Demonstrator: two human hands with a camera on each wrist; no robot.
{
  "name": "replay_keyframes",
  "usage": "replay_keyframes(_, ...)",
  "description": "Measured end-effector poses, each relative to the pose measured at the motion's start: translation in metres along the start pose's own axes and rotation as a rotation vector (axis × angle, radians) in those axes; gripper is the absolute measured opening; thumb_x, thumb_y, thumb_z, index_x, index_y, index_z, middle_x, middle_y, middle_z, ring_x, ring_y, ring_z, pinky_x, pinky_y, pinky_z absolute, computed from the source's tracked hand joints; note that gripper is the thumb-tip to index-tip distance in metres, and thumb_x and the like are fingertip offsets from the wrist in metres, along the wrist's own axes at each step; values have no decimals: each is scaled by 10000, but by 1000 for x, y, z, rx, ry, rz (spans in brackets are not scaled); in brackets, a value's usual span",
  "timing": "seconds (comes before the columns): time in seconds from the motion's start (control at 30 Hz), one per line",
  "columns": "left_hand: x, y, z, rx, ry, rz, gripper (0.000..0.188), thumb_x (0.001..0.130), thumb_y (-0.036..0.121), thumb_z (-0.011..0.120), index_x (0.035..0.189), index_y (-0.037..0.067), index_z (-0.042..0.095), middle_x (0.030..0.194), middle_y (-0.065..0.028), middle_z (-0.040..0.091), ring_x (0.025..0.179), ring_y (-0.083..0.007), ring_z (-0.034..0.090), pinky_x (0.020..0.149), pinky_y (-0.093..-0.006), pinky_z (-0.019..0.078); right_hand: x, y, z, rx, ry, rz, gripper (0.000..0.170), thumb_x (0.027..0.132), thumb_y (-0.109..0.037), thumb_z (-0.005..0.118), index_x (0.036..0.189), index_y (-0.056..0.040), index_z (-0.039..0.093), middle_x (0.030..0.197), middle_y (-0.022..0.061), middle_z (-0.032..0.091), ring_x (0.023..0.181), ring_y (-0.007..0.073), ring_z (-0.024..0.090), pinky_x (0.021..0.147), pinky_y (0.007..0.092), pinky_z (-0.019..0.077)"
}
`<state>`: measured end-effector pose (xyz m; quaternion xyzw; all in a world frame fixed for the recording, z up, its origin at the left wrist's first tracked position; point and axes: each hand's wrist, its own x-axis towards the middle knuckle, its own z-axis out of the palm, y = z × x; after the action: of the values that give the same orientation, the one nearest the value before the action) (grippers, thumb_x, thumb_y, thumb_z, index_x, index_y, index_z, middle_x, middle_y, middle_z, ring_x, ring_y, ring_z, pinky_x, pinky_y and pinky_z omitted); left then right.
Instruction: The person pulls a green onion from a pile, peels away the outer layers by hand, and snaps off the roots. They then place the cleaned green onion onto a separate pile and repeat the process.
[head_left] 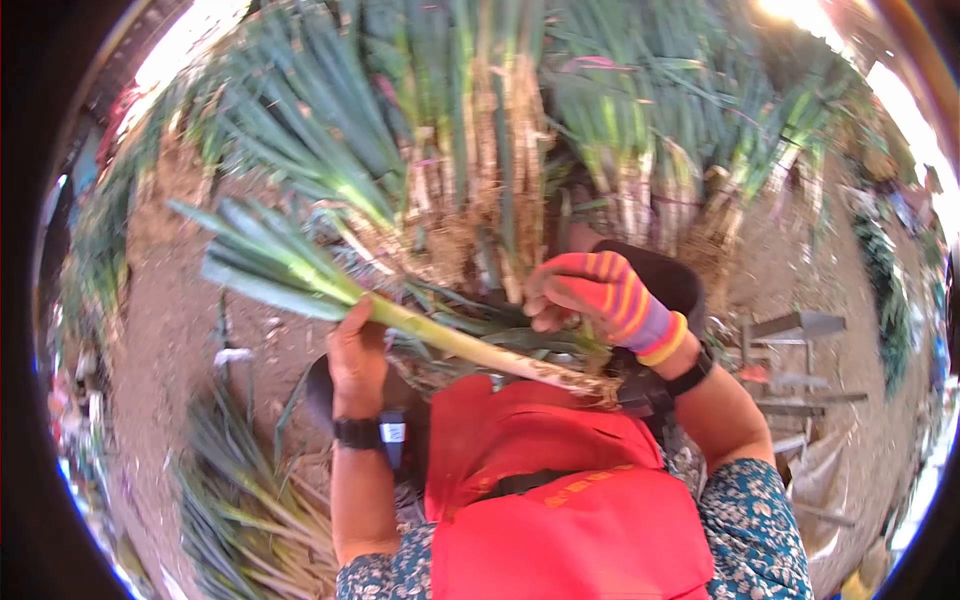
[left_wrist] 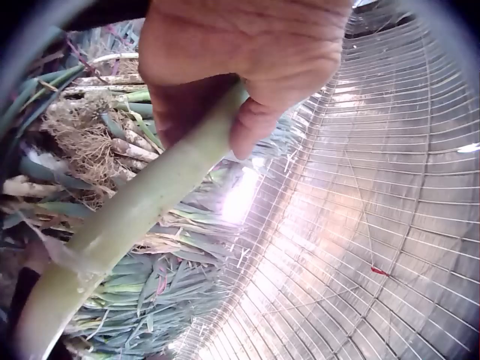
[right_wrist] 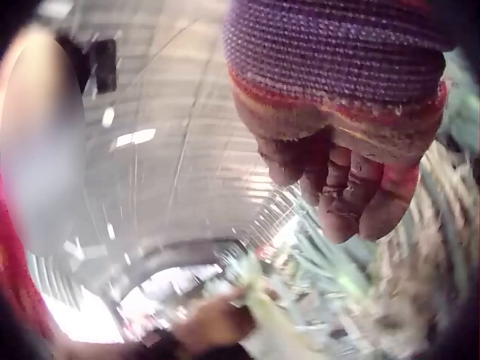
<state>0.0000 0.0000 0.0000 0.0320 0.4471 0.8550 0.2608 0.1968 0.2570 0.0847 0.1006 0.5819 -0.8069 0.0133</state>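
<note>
My bare left hand (head_left: 358, 355) grips a long leek (head_left: 460, 345) around its stalk, just below where the green leaves fan out. The leek slants across my lap, leaves to the upper left and its brownish root end (head_left: 603, 388) at the right. Close up in the left wrist view, thumb and fingers wrap the pale green stalk (left_wrist: 142, 199). My right hand (head_left: 605, 300), in a striped orange and purple knit glove, hovers above the root end, apart from the stalk. Its fingers (right_wrist: 341, 214) hang loosely bent, with nothing visible between them in the right wrist view.
Big bundles of leeks (head_left: 480, 130) stand across the back, roots toward me. Loose leeks (head_left: 250, 500) lie on the ground at lower left. A red apron (head_left: 560, 500) covers my lap. A metal stool or rack (head_left: 800, 327) is at the right, on bare soil.
</note>
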Motion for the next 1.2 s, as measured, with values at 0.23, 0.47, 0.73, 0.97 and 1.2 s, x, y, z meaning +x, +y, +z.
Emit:
replay_keyframes(0.23, 4, 10, 8, -103, 16, 54, 288, 831, 93, 639, 1089, 2, 546, 1004, -109, 627, 993, -250, 596, 936, -380, 450, 7, 29, 16, -1045, 14, -353, 417, 775, -238, 689, 1102, -15, 558, 1029, 197, 599, 929, 377, 579, 825, 415, 466)
replay_keyframes(0.47, -7, 20, 9, -128, -6, 106, 326, 820, 137, 665, 1101, 23, 544, 1042, -119, 617, 997, -240, 596, 909, -371, 463, -13, 79, 16, -1463, 113, -280, 651, 748, -303, 666, 1288, -31, 426, 1178, 177, 532, 1066, 347, 520, 936, 449, 380)
replay_keyframes(0.73, -28, 33, 26, -204, -63, 104, 301, 802, 76, 670, 1080, 67, 555, 1073, -112, 608, 1041, -255, 573, 913, -413, 466, 31, 63, 22, -1481, 298, -510, 537, 710, -162, 686, 1200, -41, 502, 1147, 170, 540, 1017, 360, 529, 873, 449, 416)
replay_keyframes(0.97, -45, 40, 59, -206, -165, 151, 388, 714, 34, 736, 1060, 52, 562, 1066, -95, 567, 1045, -280, 552, 963, -434, 419, 54, 19, 81, -1151, 159, -934, 571, 660, -175, 726, 1170, -40, 507, 1137, 156, 514, 1019, 353, 510, 865, 438, 412)
replay_keyframes(1.2, -52, 32, 74, -92, -200, 130, 401, 718, 11, 717, 1077, 36, 541, 1079, -109, 574, 1063, -267, 560, 920, -404, 477, 51, 10, 77, -1299, 211, -1043, 430, 632, -175, 730, 1015, -66, 566, 958, 83, 534, 848, 290, 544, 726, 419, 438)
